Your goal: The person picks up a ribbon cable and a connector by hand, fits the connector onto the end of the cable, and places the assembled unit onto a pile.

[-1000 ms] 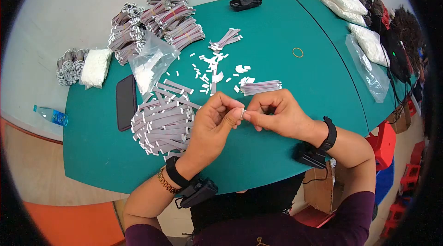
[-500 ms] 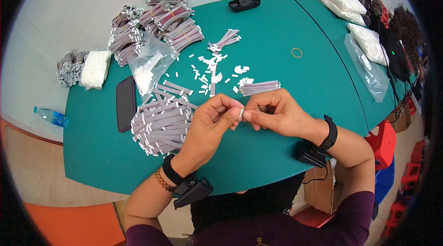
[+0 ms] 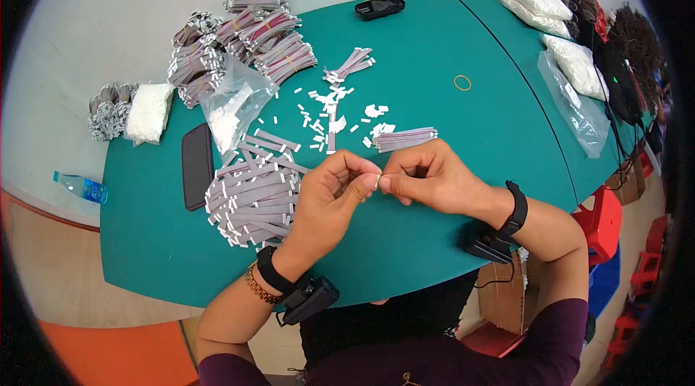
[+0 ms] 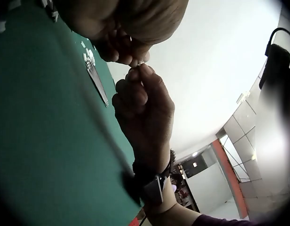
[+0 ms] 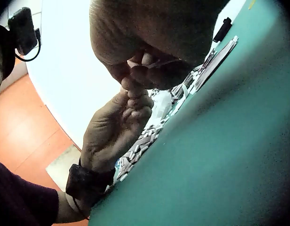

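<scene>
Over the green table, both hands meet fingertip to fingertip in the head view. My left hand [image 3: 329, 198] pinches a small white piece [image 3: 377, 181] between thumb and forefinger. From the other side, the thumb and forefinger of my right hand [image 3: 434, 179] pinch at the same piece; most of it is hidden by the fingertips. Left of the left hand lies a heap of grey flat ribbon cables [image 3: 253, 198] with white ends. A neat stack of similar cables [image 3: 405, 139] lies just beyond the right hand, near scattered small white pieces [image 3: 317, 125].
Tied cable bundles [image 3: 271, 27] are piled at the back left beside a clear plastic bag [image 3: 239, 96]. A dark phone [image 3: 197, 165] lies at the left. Farther off are a black pouch [image 3: 379, 7], a rubber band [image 3: 462, 82] and white packets [image 3: 575, 67].
Both hands stay together in nearly the same place. The small white piece turns slightly between the fingertips and shows less of its face now. The head view has shifted a little.
</scene>
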The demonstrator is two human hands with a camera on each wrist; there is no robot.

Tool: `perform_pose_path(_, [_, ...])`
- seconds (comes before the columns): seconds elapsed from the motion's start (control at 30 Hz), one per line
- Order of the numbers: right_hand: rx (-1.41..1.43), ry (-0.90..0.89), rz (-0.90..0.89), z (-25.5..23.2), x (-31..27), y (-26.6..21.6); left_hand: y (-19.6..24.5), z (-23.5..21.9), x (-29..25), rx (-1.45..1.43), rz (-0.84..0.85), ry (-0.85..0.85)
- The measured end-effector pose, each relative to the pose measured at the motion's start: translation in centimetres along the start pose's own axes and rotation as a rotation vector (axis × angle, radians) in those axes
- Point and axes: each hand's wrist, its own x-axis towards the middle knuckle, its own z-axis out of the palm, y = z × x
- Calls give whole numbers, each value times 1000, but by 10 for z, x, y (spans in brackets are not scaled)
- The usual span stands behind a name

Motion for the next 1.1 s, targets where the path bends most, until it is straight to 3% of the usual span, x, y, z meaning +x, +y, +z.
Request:
perform_pose_path(0.33, [13, -18, 16, 0, 1, 3, 1, 0, 0, 81, 45, 7])
perform_pose_path(0.53, [51, -15, 6, -2, 3, 4, 2, -3, 6, 59, -19, -22])
perform_pose_path(0.73, [24, -24, 41, -3, 2, 1, 3, -10, 8, 215, -34, -113])
perform_pose_path(1.1, [0, -66, 70, -1, 0, -4, -1, -13, 7, 226, -27, -181])
